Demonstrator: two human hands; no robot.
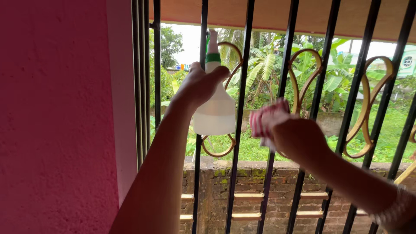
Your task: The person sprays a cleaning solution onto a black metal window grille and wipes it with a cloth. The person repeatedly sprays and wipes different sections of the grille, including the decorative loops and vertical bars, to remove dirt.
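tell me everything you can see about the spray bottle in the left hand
The spray bottle looks like translucent white plastic, wide at the base and narrowing to a slim neck with a green collar and a pale spray head on top. It is held upright, raised close to the black window bars. The left hand grips its neck and shoulder. Nothing else touches it.
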